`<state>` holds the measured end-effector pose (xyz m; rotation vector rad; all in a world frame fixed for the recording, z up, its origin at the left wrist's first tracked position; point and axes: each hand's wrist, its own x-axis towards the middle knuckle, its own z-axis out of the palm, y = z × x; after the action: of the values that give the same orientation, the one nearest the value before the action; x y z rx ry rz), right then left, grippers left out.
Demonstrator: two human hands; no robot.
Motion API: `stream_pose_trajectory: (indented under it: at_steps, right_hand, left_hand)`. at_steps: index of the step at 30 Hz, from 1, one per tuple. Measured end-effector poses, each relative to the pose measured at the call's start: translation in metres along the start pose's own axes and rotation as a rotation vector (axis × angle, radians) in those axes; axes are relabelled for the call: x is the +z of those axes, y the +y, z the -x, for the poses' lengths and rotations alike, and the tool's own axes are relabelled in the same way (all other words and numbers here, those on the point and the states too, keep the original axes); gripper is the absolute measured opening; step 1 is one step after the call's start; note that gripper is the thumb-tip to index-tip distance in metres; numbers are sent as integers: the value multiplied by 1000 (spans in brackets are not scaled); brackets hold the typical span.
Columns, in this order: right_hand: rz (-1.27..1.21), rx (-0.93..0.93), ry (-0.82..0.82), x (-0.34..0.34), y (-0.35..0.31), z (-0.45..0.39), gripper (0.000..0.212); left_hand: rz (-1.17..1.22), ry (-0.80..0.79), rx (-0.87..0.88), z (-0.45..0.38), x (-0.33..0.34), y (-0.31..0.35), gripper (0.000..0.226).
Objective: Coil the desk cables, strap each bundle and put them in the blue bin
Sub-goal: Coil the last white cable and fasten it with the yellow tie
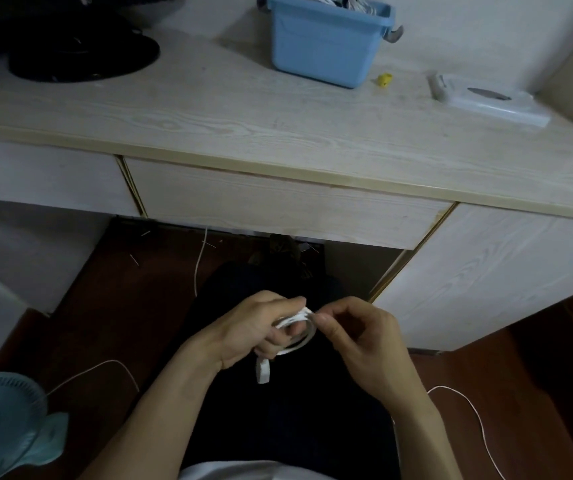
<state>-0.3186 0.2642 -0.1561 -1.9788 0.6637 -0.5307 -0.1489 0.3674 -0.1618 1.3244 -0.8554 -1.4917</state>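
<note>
Both hands work low in the frame's centre, over the lap. The left hand [253,329] clenches round the coil [295,332] so its loops cannot spring apart, plug hanging below. The right hand [357,332] pinches at the coil's top, probably a strap; blur hides it. The bin [326,46] waits at upper centre on the desk [208,109], already holding cables.

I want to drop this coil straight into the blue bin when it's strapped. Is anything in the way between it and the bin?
Nothing visible blocks it. The white cable coil sits in both hands over the lap, below the desk edge. The desktop between there and the blue bin is bare, and the bin is open-topped, though already holding cables.
</note>
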Motion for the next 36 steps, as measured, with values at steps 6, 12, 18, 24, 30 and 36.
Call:
stream_pose_trajectory:
  at_steps: [6,12,18,24,30,36]
  right_hand:
    - [11,16,36,3,3,-1,3]
    - [8,90,44,-1,2,-1,20]
    - [108,230,85,-18,13,-4,21]
    - [234,244,-164,-4,13,-2,13]
    - [232,273,-451,-8,3,-1,13]
    - [215,173,-713,-6,-14,2,24]
  left_hand:
    - [-44,-112,-38,3,-8,-1,37]
    - [438,44,52,4,-9,0,41]
    - [1045,394,333,3,-29,7,41]
    - [1302,541,509,-4,-34,0,39]
    - [1253,639,489,-10,-35,4,28]
    - [581,572,357,-19,-15,-1,22]
